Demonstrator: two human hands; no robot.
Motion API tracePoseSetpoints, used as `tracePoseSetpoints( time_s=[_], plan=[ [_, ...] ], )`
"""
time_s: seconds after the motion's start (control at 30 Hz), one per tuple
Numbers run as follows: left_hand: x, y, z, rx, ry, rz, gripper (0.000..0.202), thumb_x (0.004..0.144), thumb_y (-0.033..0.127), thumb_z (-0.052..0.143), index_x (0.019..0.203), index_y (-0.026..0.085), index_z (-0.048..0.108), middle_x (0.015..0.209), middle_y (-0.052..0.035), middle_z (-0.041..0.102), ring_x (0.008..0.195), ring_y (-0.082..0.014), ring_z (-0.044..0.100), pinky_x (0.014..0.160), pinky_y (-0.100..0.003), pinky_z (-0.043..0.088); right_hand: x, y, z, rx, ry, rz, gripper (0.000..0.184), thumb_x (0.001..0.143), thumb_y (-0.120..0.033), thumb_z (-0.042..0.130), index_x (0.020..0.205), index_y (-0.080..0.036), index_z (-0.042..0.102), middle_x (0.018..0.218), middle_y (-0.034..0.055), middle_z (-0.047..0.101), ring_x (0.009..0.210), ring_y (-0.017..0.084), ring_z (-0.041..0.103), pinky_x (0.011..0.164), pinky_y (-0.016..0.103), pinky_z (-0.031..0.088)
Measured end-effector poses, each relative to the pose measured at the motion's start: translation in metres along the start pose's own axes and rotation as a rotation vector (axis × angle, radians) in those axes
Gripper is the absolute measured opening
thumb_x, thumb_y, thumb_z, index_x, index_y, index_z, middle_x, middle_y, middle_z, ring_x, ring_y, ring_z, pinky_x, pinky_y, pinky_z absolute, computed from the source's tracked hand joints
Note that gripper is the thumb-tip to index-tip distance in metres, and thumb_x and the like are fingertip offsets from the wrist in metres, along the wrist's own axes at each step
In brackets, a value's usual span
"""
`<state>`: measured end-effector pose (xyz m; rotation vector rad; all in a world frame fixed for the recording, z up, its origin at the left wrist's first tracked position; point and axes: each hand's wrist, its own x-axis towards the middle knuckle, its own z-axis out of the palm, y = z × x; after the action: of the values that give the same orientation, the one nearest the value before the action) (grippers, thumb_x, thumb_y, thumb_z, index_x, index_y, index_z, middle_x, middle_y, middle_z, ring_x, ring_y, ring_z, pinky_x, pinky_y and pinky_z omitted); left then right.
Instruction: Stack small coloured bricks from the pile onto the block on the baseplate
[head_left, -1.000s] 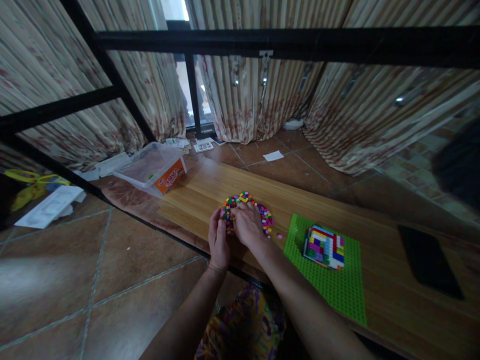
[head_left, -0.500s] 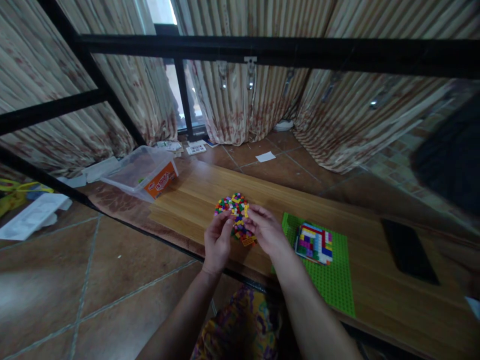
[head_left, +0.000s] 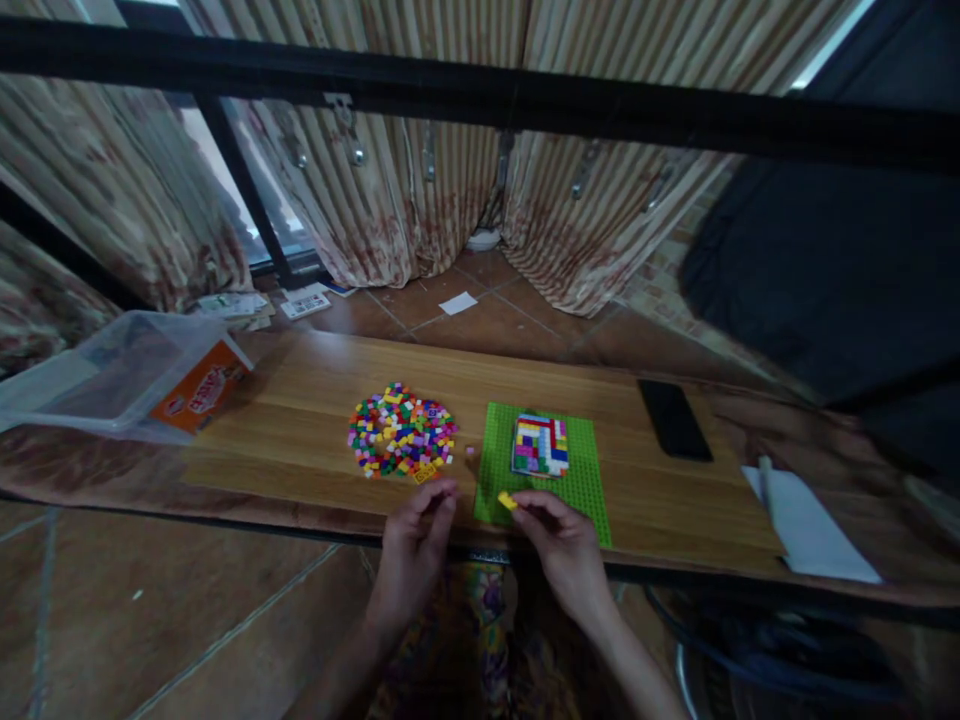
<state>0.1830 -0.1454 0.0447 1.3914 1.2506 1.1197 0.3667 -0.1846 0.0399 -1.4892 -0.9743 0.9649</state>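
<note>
My right hand pinches a yellow toy brick between thumb and fingers, over the front edge of the green baseplate. On that baseplate sits a square block built of many-coloured bricks. My left hand is closed, fingertips drawn together, just in front of the brick pile; whatever it may hold is too small to make out. One loose pink brick lies between pile and baseplate. A yellow piece with dark markings rests at the pile's front edge.
The wooden board bears all this. A clear plastic bin with an orange label stands at the left. Toward the right are a black phone and a white paper. A dark rail crosses above, before striped curtains.
The view has swung right. My hands have left the brick pile and moved apart; the right one now holds the yellow brick by the baseplate, and the left is in front of the pile.
</note>
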Motion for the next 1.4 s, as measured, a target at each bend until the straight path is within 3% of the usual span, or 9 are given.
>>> tracePoseSetpoints(
  time_s=[0.1, 0.2, 0.37, 0.53, 0.97, 1.2, 1.4],
  plan=[
    [-0.008, -0.001, 0.025, 0.037, -0.139, -0.020, 0.027, 0.088, 0.037, 0.058, 0.108, 0.025, 0.070, 0.093, -0.0040, 0.073, 0.086, -0.0185, 0.068, 0.078, -0.030, 0.056, 0.007, 0.009, -0.038, -0.206, 0.118, -0.145, 0.015, 0.083, -0.037, 0.067, 0.091, -0.027, 0.075, 0.096, 0.0048, 0.074, 0.091, 0.023, 0.068, 0.079, 0.037, 0.054],
    [-0.006, 0.003, 0.047, 0.079, -0.247, -0.039, 0.036, 0.087, 0.033, 0.056, 0.121, 0.026, 0.064, 0.087, -0.0021, 0.072, 0.072, -0.0154, 0.066, 0.065, -0.026, 0.053, 0.024, 0.005, -0.059, -0.355, 0.109, -0.277, 0.016, 0.088, -0.037, 0.063, 0.092, -0.027, 0.074, 0.095, 0.0050, 0.073, 0.091, 0.023, 0.068, 0.080, 0.036, 0.054],
    [0.007, 0.008, 0.075, 0.158, -0.354, 0.061, 0.047, 0.086, 0.030, 0.054, 0.132, 0.025, 0.058, 0.088, -0.0037, 0.073, 0.075, -0.0171, 0.067, 0.069, -0.029, 0.053, 0.048, -0.003, -0.065, -0.516, 0.016, -0.446, 0.019, 0.093, -0.034, 0.056, 0.090, -0.028, 0.074, 0.093, 0.0044, 0.072, 0.087, 0.021, 0.068, 0.077, 0.034, 0.054],
    [0.010, 0.005, 0.092, 0.254, -0.416, 0.101, 0.051, 0.088, 0.028, 0.050, 0.139, 0.022, 0.052, 0.088, -0.0049, 0.072, 0.072, -0.0172, 0.065, 0.066, -0.029, 0.051, 0.053, 0.003, -0.064, -0.552, 0.038, -0.498, 0.020, 0.093, -0.031, 0.056, 0.086, -0.026, 0.074, 0.090, 0.0049, 0.069, 0.084, 0.020, 0.066, 0.075, 0.032, 0.053],
    [0.005, -0.001, 0.101, 0.447, -0.401, 0.253, 0.057, 0.092, 0.027, 0.045, 0.148, 0.019, 0.038, 0.093, -0.0059, 0.072, 0.079, -0.0191, 0.066, 0.081, -0.035, 0.052, 0.050, 0.018, -0.061, -0.477, 0.123, -0.499, 0.019, 0.093, -0.025, 0.057, 0.091, -0.026, 0.076, 0.087, 0.0029, 0.065, 0.080, 0.016, 0.065, 0.071, 0.028, 0.052],
    [0.008, -0.004, 0.100, 0.764, -0.426, 0.449, 0.057, 0.095, 0.022, 0.039, 0.151, 0.014, 0.032, 0.101, -0.0096, 0.070, 0.088, -0.0208, 0.065, 0.082, -0.035, 0.053, 0.048, 0.021, -0.060, -0.482, 0.151, -0.549, 0.019, 0.092, -0.020, 0.058, 0.089, -0.025, 0.077, 0.088, 0.0032, 0.067, 0.081, 0.015, 0.065, 0.073, 0.027, 0.052],
    [0.010, -0.006, 0.101, 0.982, -0.451, 0.470, 0.061, 0.091, 0.016, 0.041, 0.151, 0.014, 0.031, 0.091, -0.0081, 0.069, 0.082, -0.0217, 0.064, 0.076, -0.035, 0.052, 0.050, 0.028, -0.059, -0.426, 0.147, -0.562, 0.019, 0.092, -0.020, 0.059, 0.089, -0.024, 0.077, 0.088, 0.0037, 0.068, 0.080, 0.015, 0.066, 0.072, 0.027, 0.053]
  ],
)
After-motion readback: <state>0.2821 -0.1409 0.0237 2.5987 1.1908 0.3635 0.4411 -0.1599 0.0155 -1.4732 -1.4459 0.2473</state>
